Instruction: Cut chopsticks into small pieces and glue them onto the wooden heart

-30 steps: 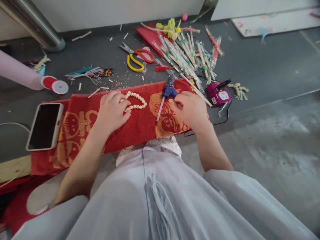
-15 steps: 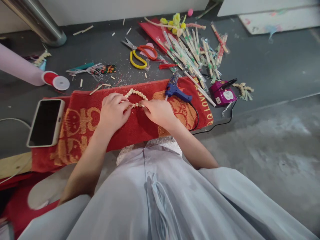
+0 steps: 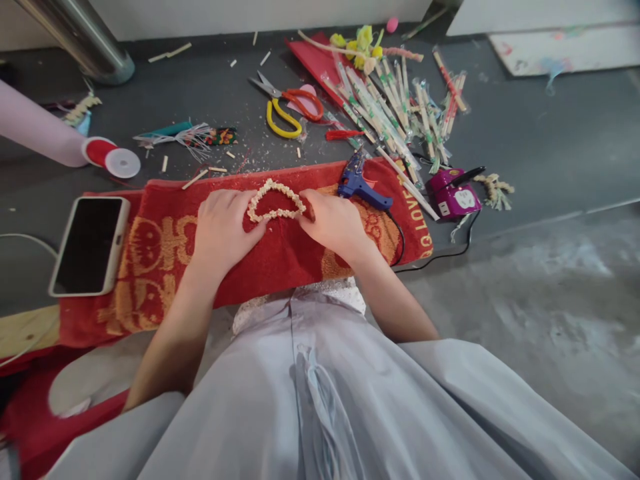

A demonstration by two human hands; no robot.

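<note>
Both hands, left (image 3: 223,227) and right (image 3: 336,223), pinch the bead loop (image 3: 275,200) between them on the towel (image 3: 285,257); glue gun (image 3: 361,187) just beyond the right.

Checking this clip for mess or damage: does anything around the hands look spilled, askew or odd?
Yes. Pale crumbs and short stick offcuts are scattered over the dark floor above the red towel. The wrapped sticks lie in a loose, crisscrossed heap. The looped piece between both hands looks intact.
</note>
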